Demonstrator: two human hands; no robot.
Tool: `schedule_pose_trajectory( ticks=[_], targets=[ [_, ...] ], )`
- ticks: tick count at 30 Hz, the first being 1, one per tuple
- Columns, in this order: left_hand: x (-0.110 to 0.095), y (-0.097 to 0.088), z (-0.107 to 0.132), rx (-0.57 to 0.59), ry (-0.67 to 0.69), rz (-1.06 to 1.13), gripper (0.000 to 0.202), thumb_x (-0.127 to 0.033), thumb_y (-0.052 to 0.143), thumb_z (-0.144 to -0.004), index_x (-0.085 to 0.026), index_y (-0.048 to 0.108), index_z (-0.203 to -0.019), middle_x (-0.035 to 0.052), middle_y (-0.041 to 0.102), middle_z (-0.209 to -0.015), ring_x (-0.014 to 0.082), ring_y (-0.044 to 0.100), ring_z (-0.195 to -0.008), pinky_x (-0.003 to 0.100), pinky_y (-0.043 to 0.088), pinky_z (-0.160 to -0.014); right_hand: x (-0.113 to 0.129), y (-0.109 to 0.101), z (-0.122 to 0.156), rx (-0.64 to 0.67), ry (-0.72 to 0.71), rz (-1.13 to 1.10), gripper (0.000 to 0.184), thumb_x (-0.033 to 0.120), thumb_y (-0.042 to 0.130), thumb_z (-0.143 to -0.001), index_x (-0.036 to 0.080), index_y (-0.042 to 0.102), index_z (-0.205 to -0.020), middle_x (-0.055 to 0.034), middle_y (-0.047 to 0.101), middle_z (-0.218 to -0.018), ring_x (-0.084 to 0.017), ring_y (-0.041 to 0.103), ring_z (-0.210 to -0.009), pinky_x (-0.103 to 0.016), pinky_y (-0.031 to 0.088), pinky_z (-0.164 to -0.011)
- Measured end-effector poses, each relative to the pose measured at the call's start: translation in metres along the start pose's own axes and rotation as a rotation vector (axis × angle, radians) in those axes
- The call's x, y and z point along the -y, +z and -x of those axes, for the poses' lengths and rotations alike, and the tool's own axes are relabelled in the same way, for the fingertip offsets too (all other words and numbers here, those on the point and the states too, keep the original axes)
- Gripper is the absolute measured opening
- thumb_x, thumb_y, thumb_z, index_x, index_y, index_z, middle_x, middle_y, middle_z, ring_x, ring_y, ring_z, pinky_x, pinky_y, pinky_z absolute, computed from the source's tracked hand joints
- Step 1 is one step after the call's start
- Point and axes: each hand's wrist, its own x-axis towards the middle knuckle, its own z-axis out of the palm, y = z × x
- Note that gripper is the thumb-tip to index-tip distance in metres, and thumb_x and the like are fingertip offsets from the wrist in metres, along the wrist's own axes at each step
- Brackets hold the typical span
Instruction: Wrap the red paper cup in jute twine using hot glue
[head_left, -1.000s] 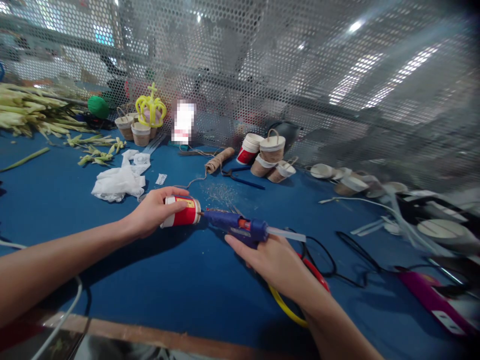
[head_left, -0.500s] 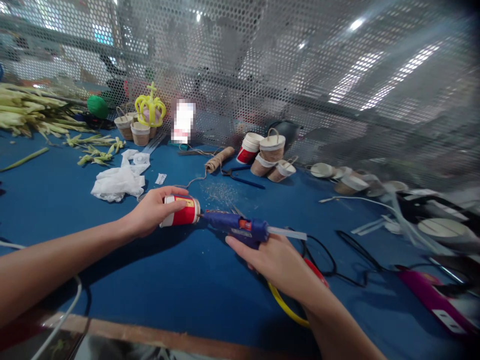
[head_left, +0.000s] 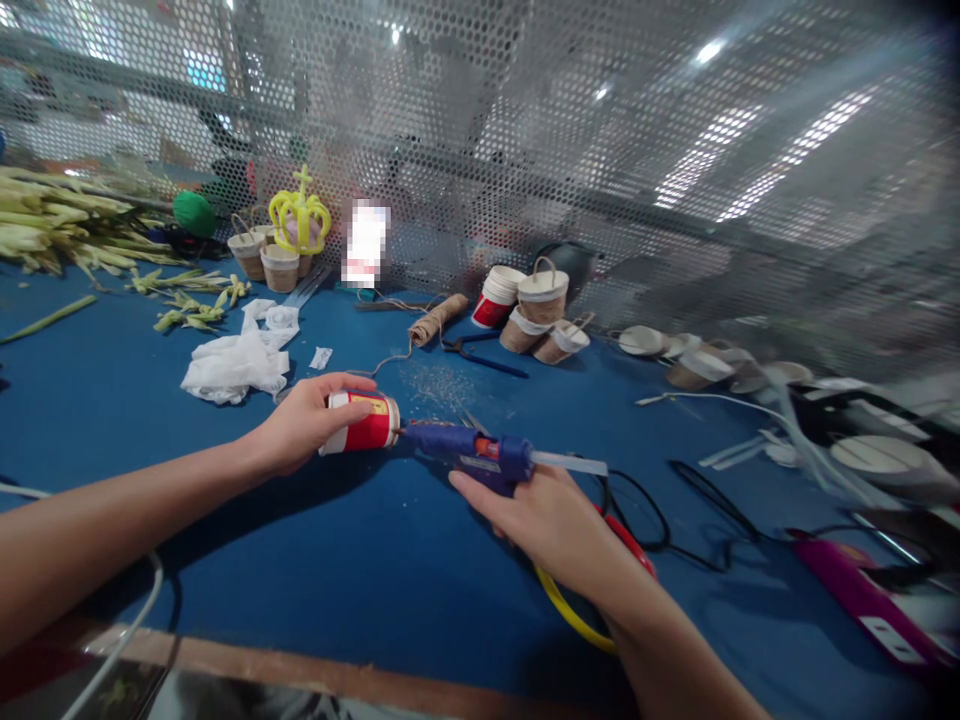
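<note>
Table (head_left: 390, 600) has loose specks (head_left: 450, 390) just beyond the cup (head_left: 364, 434); a stray drip there could pick them up. Black cord (head_left: 664, 515) loops beside the right forearm; can't tell if it feeds the gun (head_left: 457, 447). If it does, a snag on the red-and-yellow loop (head_left: 562, 605) by that forearm could jerk the aim. Right hand (head_left: 525, 512) is wrapped round the gun's grip; trigger finger hidden, so can't tell if it's squeezing. Over-squeezing would push out too much glue. Left hand (head_left: 311, 415) has thumb and fingers clamped round the cup; fingertips sit near the business end, so a wrist slip could mean a burn. Gun is roughly level, aimed left. Cup is on its side in front of the person, one end facing the gun. Loose grip could let it roll; too tight could dent it if it's paper. Stick (head_left: 574, 462) pokes out the gun's back; knocking it would swing the tip (head_left: 403, 429). Tip is at the cup's end, contact too small to tell. Pressing hard could smear glue.
</note>
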Motion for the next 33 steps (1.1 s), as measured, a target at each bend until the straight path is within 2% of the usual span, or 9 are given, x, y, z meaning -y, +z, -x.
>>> schedule_pose_trajectory(
  ticks=[4, 7, 11, 18, 23, 33],
  targets=[
    [0.001, -0.001, 0.000, 0.032, 0.035, 0.026, 0.036, -0.023, 0.066, -0.067, -0.013, 0.057, -0.101, 0.0051, 0.067, -0.085, 0.0126, 0.062, -0.063, 0.024, 0.046, -0.060, 0.001, -0.006, 0.000, 0.013, 0.069, -0.113, 0.021, 0.032, 0.053, -0.077, 0.020, 0.051, -0.060, 0.0065, 0.046, -0.038, -0.010, 0.046, -0.035, -0.023, 0.039, -0.039],
    [0.002, -0.002, 0.000, 0.076, 0.094, 0.050, 0.037, -0.021, 0.067, -0.066, -0.013, 0.057, -0.101, 0.0036, 0.067, -0.085, 0.0120, 0.062, -0.067, 0.024, 0.046, -0.067, 0.002, -0.012, 0.001, -0.028, 0.109, -0.165, 0.026, 0.035, 0.054, -0.076, 0.020, 0.049, -0.056, 0.0058, 0.046, -0.039, -0.010, 0.048, -0.036, -0.023, 0.043, -0.042],
    [0.004, -0.003, 0.000, 0.089, 0.134, 0.012, 0.037, -0.023, 0.067, -0.066, -0.013, 0.058, -0.100, 0.0043, 0.067, -0.086, 0.0138, 0.062, -0.070, 0.026, 0.046, -0.069, 0.000, -0.010, 0.001, -0.036, 0.087, -0.128, 0.025, 0.034, 0.053, -0.078, 0.020, 0.050, -0.057, 0.0057, 0.046, -0.038, -0.011, 0.048, -0.036, -0.023, 0.041, -0.041],
    [0.004, -0.002, 0.002, 0.095, 0.123, -0.062, 0.038, -0.028, 0.067, -0.065, -0.014, 0.058, -0.100, 0.0045, 0.068, -0.085, 0.0154, 0.063, -0.069, 0.026, 0.047, -0.066, -0.002, -0.002, 0.000, -0.074, -0.012, -0.032, 0.016, 0.032, 0.051, -0.079, 0.020, 0.059, -0.071, 0.0033, 0.054, -0.046, -0.014, 0.053, -0.045, -0.025, 0.040, -0.043],
    [0.005, -0.003, 0.001, 0.104, 0.133, -0.104, 0.036, -0.029, 0.065, -0.068, -0.014, 0.058, -0.101, 0.0044, 0.067, -0.086, 0.0148, 0.062, -0.069, 0.026, 0.046, -0.066, -0.004, 0.000, -0.001, -0.063, -0.014, 0.004, 0.016, 0.032, 0.051, -0.079, 0.020, 0.059, -0.072, 0.0021, 0.057, -0.049, -0.015, 0.056, -0.050, -0.025, 0.041, -0.046],
    [0.007, -0.003, 0.001, 0.109, 0.146, -0.139, 0.036, -0.029, 0.064, -0.070, -0.013, 0.057, -0.102, 0.0065, 0.067, -0.091, 0.0155, 0.062, -0.072, 0.027, 0.046, -0.068, -0.003, 0.002, 0.000, -0.083, -0.027, 0.004, 0.016, 0.033, 0.051, -0.079, 0.022, 0.062, -0.075, 0.0028, 0.054, -0.045, -0.015, 0.054, -0.045, -0.026, 0.039, -0.044]
  ],
)
